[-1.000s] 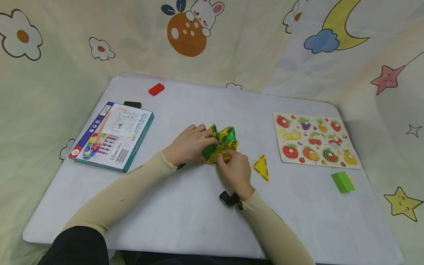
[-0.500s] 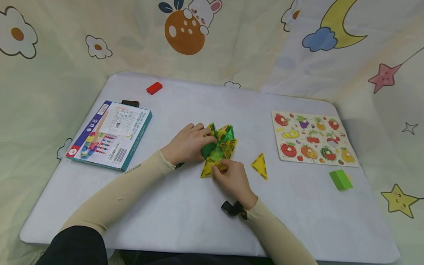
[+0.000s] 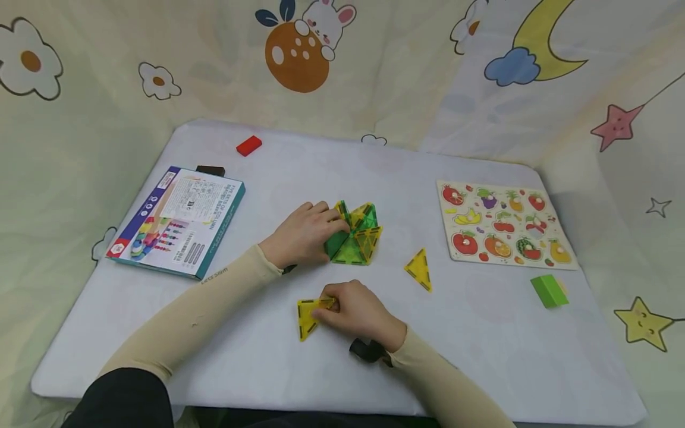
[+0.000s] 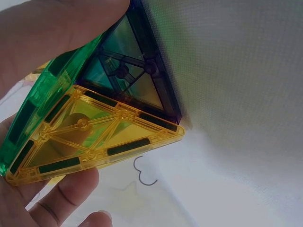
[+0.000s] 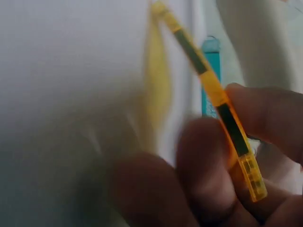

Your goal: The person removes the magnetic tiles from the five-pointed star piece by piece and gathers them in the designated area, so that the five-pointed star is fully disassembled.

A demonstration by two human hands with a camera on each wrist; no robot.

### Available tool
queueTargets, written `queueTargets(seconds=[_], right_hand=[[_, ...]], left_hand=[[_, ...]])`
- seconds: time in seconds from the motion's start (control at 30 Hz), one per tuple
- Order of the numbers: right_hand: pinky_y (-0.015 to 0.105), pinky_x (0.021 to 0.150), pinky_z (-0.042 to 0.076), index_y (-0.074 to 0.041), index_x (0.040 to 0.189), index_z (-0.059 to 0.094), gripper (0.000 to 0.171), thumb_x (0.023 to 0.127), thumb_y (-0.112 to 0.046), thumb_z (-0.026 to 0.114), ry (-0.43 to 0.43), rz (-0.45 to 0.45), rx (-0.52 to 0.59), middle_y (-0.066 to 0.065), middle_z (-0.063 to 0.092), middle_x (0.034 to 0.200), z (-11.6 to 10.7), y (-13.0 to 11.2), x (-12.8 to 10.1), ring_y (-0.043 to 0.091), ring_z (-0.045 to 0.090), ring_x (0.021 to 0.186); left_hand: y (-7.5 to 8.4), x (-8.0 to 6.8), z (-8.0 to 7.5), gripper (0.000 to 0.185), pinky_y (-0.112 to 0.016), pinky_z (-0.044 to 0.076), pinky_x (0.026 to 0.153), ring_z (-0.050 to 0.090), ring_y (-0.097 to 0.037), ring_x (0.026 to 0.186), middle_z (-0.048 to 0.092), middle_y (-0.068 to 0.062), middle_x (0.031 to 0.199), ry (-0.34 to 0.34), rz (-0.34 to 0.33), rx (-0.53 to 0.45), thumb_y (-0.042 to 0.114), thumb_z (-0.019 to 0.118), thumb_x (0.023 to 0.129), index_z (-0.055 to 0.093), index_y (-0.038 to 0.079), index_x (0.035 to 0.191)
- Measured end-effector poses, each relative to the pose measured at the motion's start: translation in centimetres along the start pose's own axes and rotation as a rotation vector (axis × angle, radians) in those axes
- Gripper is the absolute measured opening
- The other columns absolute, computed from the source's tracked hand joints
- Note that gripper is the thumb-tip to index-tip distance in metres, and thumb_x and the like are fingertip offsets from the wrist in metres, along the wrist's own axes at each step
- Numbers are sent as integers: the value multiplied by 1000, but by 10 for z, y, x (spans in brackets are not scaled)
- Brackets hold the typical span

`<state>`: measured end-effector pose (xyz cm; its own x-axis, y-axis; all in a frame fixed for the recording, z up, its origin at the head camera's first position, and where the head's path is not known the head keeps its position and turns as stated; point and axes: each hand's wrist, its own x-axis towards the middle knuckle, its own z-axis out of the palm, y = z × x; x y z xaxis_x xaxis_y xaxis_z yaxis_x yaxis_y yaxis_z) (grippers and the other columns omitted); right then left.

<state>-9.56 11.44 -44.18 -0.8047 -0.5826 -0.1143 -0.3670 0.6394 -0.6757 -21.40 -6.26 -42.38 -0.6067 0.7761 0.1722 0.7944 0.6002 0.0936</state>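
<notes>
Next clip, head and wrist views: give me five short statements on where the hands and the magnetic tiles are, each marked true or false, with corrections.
1. The right hand pinches a yellow triangle tile. True.
2. The left hand rests flat on the blue box. False: it holds the green and yellow tile cluster; the box lies apart from it.
3. A loose yellow triangle lies on the table between the cluster and the fruit puzzle board. True.
4. The green block sits on the puzzle board. False: it sits on the table near the board.
5. The red block lies beside the right hand. False: it is at the table's far edge.
</notes>
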Motion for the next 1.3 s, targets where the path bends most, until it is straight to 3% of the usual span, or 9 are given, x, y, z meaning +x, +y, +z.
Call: queueTargets(seconds=[0.13,0.3,0.43,0.57,0.7,0.9,1.07,1.3], right_hand=[[19,53,40,-12,98,73,29,90,-39,81,58,57,-139,-8,58,63,7,-10,6,0,47,55],[22,48,37,-15,104,67,39,84,-43,86,107,93,-277,-6,57,62,12,-14,12,5,48,53],[22,47,37,-17,101,63,38,84,-41,86,98,95,-285,-9,56,61,12,-11,13,4,48,53],[22,49,39,-18,97,66,29,88,-39,83,113,141,-205,-11,58,63,3,-5,13,2,49,54],[23,49,39,-16,103,68,24,90,-32,81,234,189,-194,-10,59,63,-14,4,13,3,49,52],[23,41,36,-10,128,62,46,90,-25,83,395,214,-371,-4,63,63,-36,14,14,8,49,46],[29,38,37,-14,142,56,62,88,-30,84,360,269,-509,4,61,59,-38,18,22,17,51,44],[29,35,28,-10,140,56,64,85,-24,85,373,241,-639,1,44,47,-34,18,27,16,41,37]], left_hand=[[0,0,0,62,-44,53,90,60,-24,108,70,-1,124,3,4,-3,28,95,70,69,21,126],[0,0,1,59,-44,53,88,61,-24,107,71,0,123,17,0,-9,23,93,70,70,21,124],[-1,-1,3,57,-43,53,87,61,-24,106,71,0,121,32,1,-9,20,91,69,71,22,123],[-1,-1,3,57,-43,53,86,61,-24,106,71,0,122,35,10,0,28,93,72,70,22,124],[-2,-1,1,57,-44,53,89,60,-24,107,71,-1,124,25,2,-20,35,93,75,69,22,125],[-4,-3,-3,53,-43,52,93,60,-23,108,71,1,123,12,-21,-96,28,93,75,70,21,122],[-6,-4,-2,56,-43,53,92,60,-23,108,71,-1,124,36,3,-110,27,94,73,69,19,123],[-7,-6,-1,56,-42,52,89,60,-23,106,71,0,121,63,13,-125,31,95,73,70,20,122]])
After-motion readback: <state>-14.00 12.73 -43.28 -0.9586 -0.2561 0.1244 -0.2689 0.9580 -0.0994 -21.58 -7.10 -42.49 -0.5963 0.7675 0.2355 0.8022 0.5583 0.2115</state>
